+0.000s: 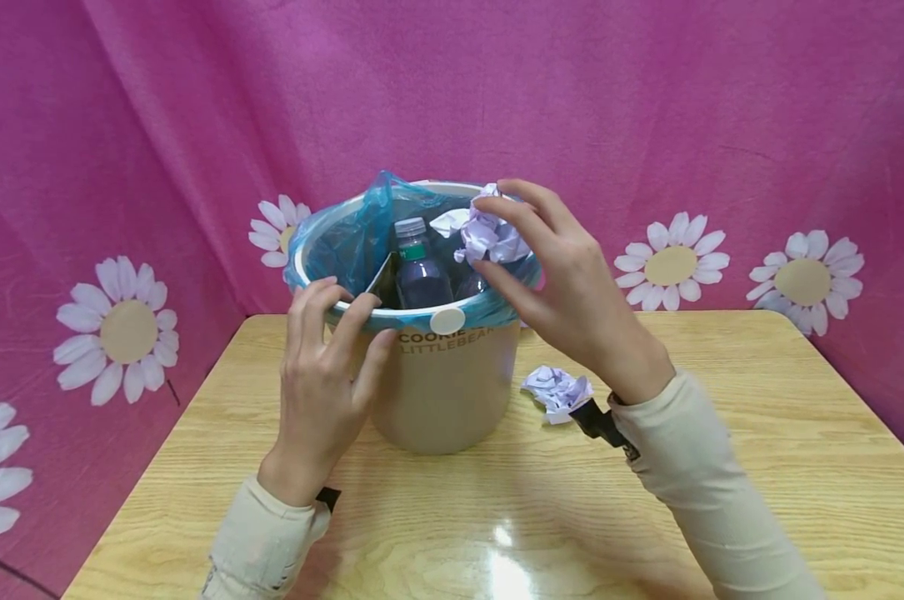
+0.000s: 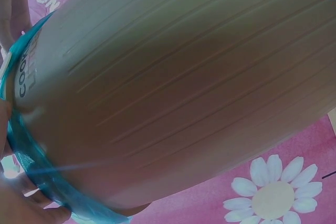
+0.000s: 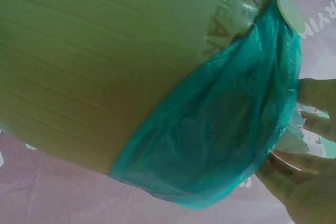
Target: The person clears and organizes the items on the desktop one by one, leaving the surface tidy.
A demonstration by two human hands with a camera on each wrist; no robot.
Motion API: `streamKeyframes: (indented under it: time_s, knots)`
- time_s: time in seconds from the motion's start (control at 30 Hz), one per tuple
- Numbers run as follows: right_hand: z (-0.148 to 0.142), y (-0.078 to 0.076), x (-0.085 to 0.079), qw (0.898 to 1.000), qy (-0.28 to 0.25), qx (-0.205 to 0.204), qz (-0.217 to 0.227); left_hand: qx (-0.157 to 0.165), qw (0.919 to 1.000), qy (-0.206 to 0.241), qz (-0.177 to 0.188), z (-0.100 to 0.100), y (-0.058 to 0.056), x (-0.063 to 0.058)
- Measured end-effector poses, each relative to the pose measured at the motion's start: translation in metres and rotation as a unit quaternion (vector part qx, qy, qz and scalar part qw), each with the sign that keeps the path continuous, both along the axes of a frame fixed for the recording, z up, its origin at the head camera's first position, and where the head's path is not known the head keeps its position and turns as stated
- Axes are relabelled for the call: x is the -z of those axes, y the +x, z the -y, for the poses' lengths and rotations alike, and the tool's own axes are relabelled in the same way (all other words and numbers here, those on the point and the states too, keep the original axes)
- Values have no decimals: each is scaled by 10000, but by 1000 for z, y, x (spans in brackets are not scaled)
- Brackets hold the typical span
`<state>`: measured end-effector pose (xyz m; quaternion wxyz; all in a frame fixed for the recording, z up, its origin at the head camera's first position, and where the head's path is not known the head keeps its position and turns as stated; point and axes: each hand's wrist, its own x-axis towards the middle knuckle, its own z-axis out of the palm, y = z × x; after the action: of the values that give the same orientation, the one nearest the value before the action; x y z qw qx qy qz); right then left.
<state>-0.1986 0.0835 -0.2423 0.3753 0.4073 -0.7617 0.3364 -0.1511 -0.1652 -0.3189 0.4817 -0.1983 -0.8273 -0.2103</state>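
A beige trash bin (image 1: 440, 392), lined with a blue plastic bag (image 1: 350, 242), stands on the table. My left hand (image 1: 324, 375) holds its front-left rim, fingers bent over the edge and thumb outside. Above the right part of the opening, my right hand (image 1: 571, 275) holds a crumpled paper ball (image 1: 489, 237) between thumb and fingers. Inside the bin a plastic bottle (image 1: 422, 279) stands upright, cap up, beside a dark flat piece (image 1: 382, 282). In the right wrist view, the fingers (image 3: 315, 95) are close to the bag-covered rim.
Another crumpled paper ball (image 1: 558, 392) lies on the wooden table (image 1: 437, 517), right of the bin and below my right wrist. A pink curtain (image 1: 571, 92) with white daisies hangs behind and along the sides.
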Motion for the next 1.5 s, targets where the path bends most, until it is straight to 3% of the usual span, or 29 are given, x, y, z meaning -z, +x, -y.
streamKeyframes:
  time_s: [0.33, 0.57, 1.5]
  knots:
    - [0, -6, 11, 9998, 170, -1, -76, -15, 10000, -17, 62, -1, 1, 0]
    - [-5, -7, 16, 9993, 237, 147, 236, -27, 10000, -28, 85, -2, 0, 0]
    - [-34, 14, 29, 9986, 243, 451, 85, -31, 10000, -11, -17, -3, -1, 1]
